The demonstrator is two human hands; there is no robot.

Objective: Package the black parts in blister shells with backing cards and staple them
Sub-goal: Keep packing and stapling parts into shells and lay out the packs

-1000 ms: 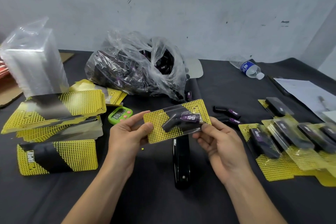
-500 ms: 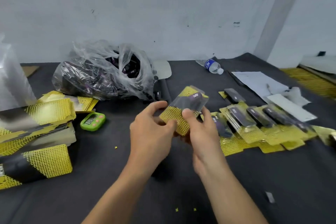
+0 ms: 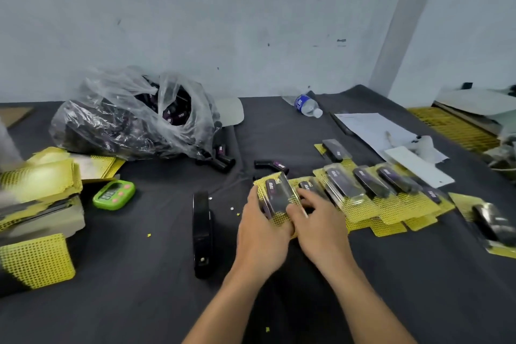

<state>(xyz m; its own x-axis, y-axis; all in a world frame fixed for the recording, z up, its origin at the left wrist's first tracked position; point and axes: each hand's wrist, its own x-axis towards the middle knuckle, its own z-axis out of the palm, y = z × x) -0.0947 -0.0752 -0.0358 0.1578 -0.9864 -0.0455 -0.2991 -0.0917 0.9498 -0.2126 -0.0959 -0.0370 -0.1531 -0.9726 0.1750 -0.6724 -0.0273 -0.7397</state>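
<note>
- Down from mid-air since half a second ago: blister pack (image 3: 279,198), now laid at the left end of the row of finished packs (image 3: 371,190) on the desk (image 3: 139,301), overlapping its neighbour.
- Gripping that pack's left edge, thumb along the side: left hand (image 3: 259,234); pressing on top with fingers spread fairly straight: right hand (image 3: 321,226) (staples too small to make out).
- Done so far, judging by the row: several carded packs, plus a stray pack (image 3: 491,225) at far right.
- Left to do, seemingly plenty: loose black parts (image 3: 270,166) beside a full bag (image 3: 134,120), stacked backing cards (image 3: 36,184) at left, stapler (image 3: 202,232) lying untouched near the left hand.
</note>
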